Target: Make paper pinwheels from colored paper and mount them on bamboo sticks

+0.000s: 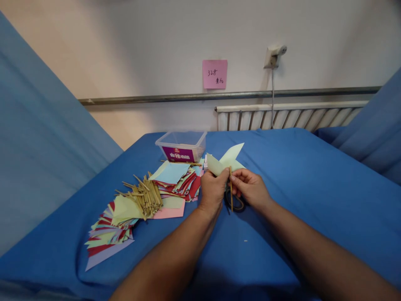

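My left hand (213, 189) is closed on a pale green paper pinwheel (231, 155), whose pointed blades stand up above the fingers. A thin tan stick (231, 196) hangs upright in front of the paper, between the two hands. The fingertips of my right hand (249, 186) pinch this stick near its upper part. Black loop handles, apparently of scissors (239, 205), lie on the cloth just beneath my hands; the blades are hidden. How the stick meets the paper cannot be made out behind the fingers.
Left of my hands lie a bundle of short sticks (148, 196), a stack of coloured paper squares (175, 172) and a fanned pile of cut papers (108, 234). A clear plastic box (200, 146) stands behind them on the blue cloth (282, 159). Blue curtains (40, 138) hang at both sides.
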The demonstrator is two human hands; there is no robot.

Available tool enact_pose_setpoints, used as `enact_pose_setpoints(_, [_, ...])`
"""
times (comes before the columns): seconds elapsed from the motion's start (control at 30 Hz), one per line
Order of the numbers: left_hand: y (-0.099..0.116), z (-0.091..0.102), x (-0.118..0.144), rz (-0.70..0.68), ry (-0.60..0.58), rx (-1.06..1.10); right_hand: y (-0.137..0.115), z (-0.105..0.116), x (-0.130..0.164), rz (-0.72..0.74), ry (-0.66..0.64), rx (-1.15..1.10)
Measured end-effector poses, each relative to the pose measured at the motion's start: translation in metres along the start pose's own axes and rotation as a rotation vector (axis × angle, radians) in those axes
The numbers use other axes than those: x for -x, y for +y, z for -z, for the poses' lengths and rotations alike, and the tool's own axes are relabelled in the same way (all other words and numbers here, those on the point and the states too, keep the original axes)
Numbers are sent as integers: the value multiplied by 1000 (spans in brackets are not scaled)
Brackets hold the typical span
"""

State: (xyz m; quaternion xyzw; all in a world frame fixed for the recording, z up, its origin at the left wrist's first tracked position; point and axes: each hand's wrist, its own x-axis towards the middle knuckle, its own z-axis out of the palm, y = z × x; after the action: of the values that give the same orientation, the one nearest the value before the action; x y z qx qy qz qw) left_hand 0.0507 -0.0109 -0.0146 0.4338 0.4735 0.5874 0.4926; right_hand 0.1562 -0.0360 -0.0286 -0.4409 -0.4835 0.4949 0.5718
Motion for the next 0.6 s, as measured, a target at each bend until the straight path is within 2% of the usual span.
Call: enact_pose_setpoints(0.6, [1, 0, -1, 20, 5, 38, -1, -1, 3, 4, 38, -62])
